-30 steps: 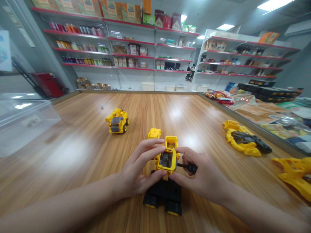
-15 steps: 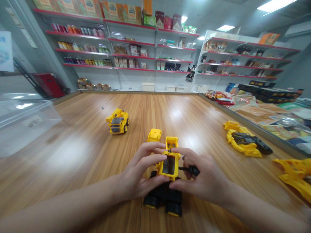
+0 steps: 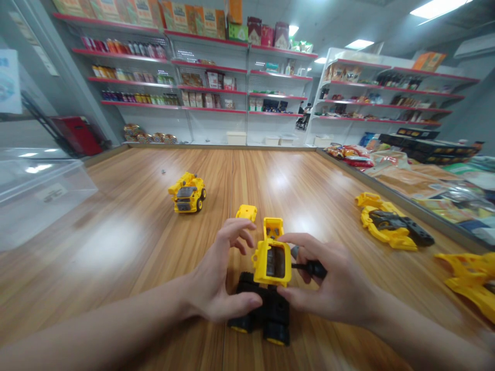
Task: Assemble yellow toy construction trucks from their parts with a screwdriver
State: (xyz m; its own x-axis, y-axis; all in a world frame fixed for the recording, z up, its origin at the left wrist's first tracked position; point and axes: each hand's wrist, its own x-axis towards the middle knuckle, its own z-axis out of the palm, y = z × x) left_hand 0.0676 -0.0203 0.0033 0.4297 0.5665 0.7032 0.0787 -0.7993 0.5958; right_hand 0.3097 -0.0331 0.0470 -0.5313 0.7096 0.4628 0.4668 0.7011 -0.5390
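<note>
I'm pinching a hollow yellow plastic cab-shaped piece (image 3: 262, 264) and a thin-shafted black tool (image 3: 317, 269) in my right hand (image 3: 332, 273), while my left hand (image 3: 214, 283) is standing open, apart from the piece, just to its left. Between my hands, I seem to be adjusting how the piece is sitting over a black plastic wheeled chassis (image 3: 273, 312), which is calling for steady alignment. I'm reading no writing: the white label (image 3: 53, 192) on the clear plastic box (image 3: 58, 214) well left of them is blurring.

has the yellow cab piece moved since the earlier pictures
Yes: judged against the black wheeled base, the yellow cab piece has shifted slightly to the right, at the fingers of the right hand.
</note>
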